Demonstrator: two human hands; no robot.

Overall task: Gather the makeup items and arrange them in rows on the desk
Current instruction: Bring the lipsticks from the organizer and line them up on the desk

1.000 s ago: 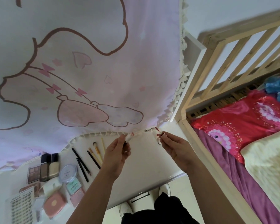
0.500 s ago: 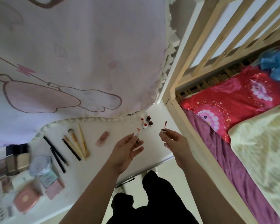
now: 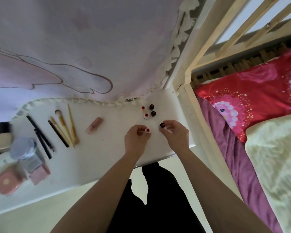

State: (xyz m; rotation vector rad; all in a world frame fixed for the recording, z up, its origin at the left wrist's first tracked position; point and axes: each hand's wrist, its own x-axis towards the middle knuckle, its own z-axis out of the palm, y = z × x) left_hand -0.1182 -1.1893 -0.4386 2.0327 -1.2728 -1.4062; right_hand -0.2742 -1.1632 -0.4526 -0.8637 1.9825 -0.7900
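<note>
1. We stand at the white desk [image 3: 97,158] beside the pale wooden bed frame [image 3: 196,113], under the pink cartoon-print curtain [image 3: 74,47].
2. Our flat pink and clear compacts [image 3: 20,167] crowd the desk's left end; the black pencils and gold-handled brushes [image 3: 57,130] lie side by side near them.
3. A pink lipstick tube [image 3: 94,125] lies alone, between the brushes and our hands.
4. Our left hand [image 3: 136,140] is closed on a small white tube with a red top [image 3: 147,130], held at our fingertips.
5. Our right hand [image 3: 175,133] pinches a small dark-red-capped tube [image 3: 162,125] the same way.
6. Four matching small tubes [image 3: 149,111] stand in two pairs just beyond both hands, near the curtain's fringe.
7. To do this well, we judge each held tube should be lowered upright, in line with its matching column, and let go gently so none topple.
</note>
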